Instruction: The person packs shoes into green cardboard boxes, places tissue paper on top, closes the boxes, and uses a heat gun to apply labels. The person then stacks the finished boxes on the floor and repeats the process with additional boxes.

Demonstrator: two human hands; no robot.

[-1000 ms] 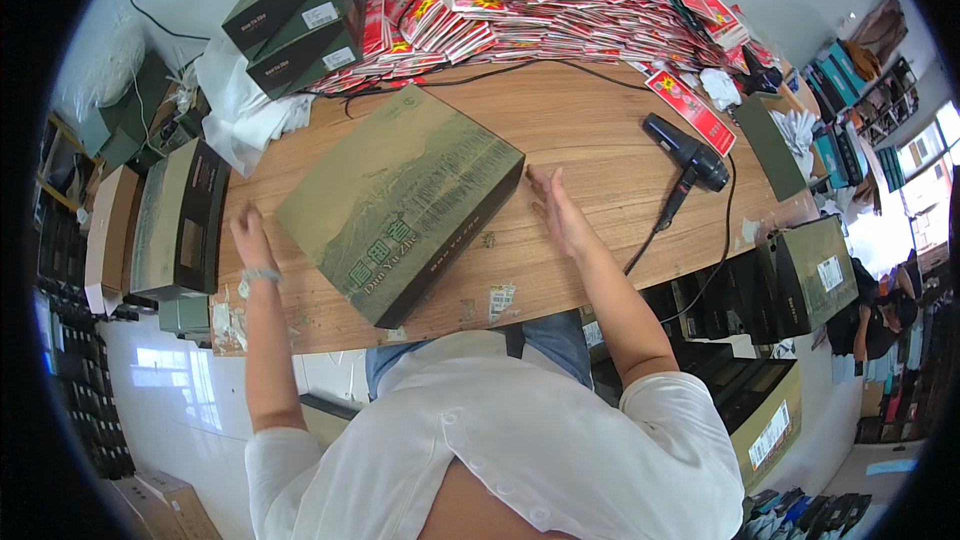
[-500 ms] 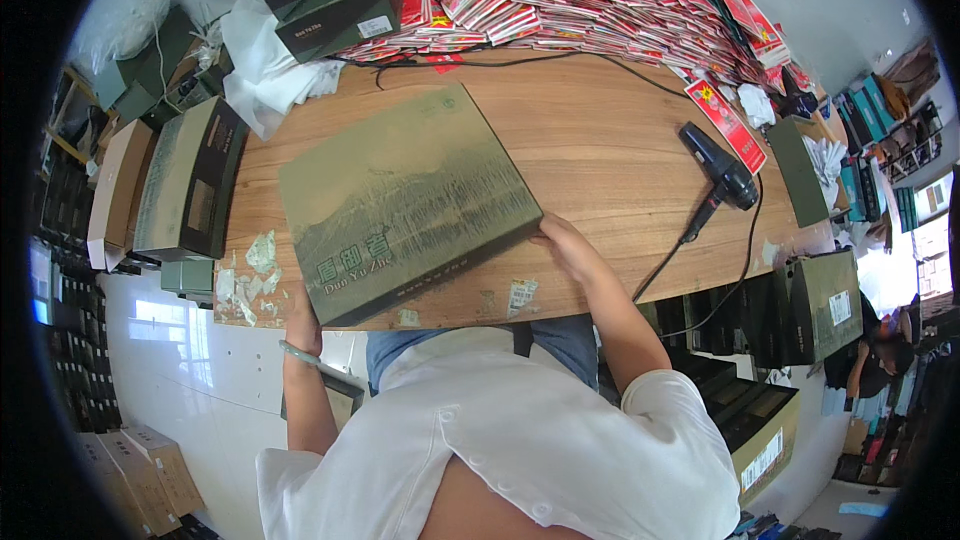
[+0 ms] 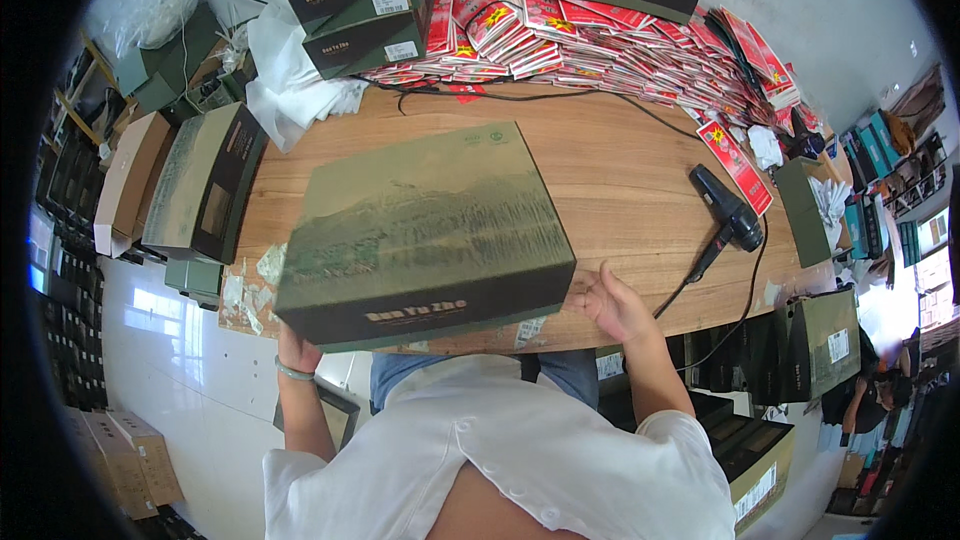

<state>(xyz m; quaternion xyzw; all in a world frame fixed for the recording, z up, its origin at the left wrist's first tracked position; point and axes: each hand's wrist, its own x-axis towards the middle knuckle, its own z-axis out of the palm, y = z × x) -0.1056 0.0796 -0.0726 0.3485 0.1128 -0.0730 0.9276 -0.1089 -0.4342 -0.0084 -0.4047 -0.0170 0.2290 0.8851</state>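
A shoebox-like green cardboard box [image 3: 425, 230] with a printed landscape on its lid is tilted above the near part of the wooden table. Its dark front side faces me. My left hand [image 3: 297, 348] grips the box at its near left corner, the fingers mostly hidden beneath it; a pale bangle circles that wrist. By the near right corner, my right hand [image 3: 612, 305] has its fingers spread, their tips at or just beside the box wall. Whether they touch it I cannot tell.
A black hair dryer [image 3: 728, 210] lies with its cord on the table [image 3: 640, 170] at right. Red printed cards [image 3: 600, 50] are heaped along the back, with stacked boxes [image 3: 370, 15] and white paper [image 3: 280, 70] at back left. Torn scraps [image 3: 240, 295] stick to the near left edge.
The box has tipped so that more of its front side shows. My right hand has come off its near right corner and spread its fingers. The whole view has shifted slightly.
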